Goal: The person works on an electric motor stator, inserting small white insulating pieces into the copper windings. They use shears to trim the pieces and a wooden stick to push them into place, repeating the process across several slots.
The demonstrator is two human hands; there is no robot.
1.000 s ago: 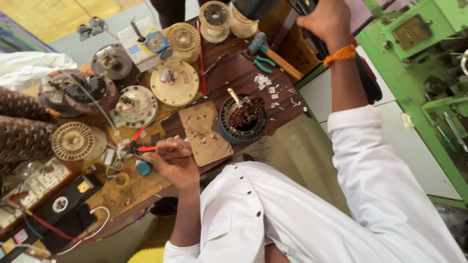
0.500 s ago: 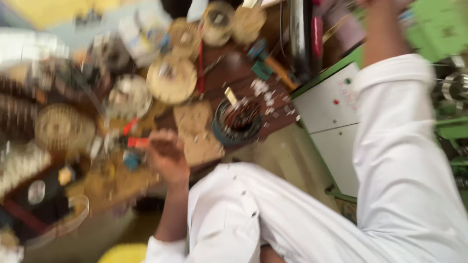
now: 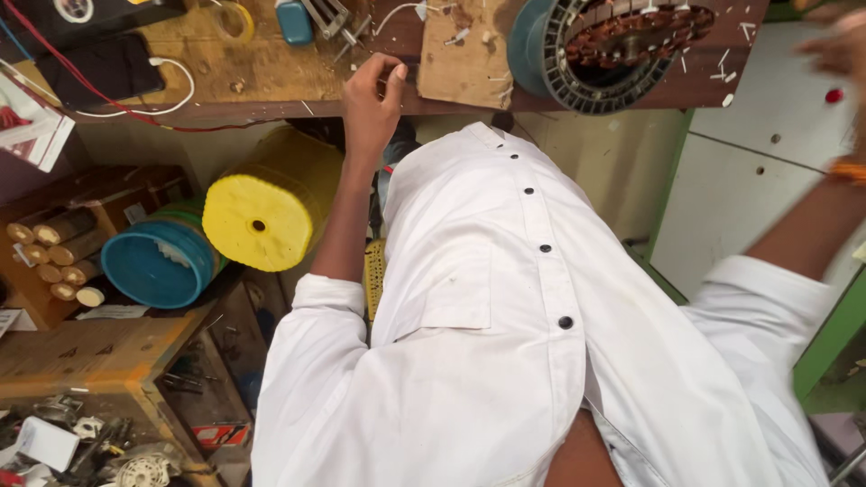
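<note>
Left hand (image 3: 374, 95) curled at desk (image 3: 271, 77) edge, beside board (image 3: 465, 54) and stator (image 3: 604, 50); grip contents indiscernible. Right hand (image 3: 839, 50) blurred, state indiscernible.

A round yellow plastic spool (image 3: 257, 221) is seen below the wooden counter (image 3: 225, 77), a blue plastic tub (image 3: 158, 263) just beside it.

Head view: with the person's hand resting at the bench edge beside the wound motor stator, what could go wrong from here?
1. The round stator with copper windings in a teal housing overhangs the front edge of the brown wooden bench; a knock could perhaps tip it off.
2. The left hand rests right at that edge, beside a worn wooden board; its fingers could catch or shift the board.
3. The right hand is blurred, so its grip cannot be checked.
</note>
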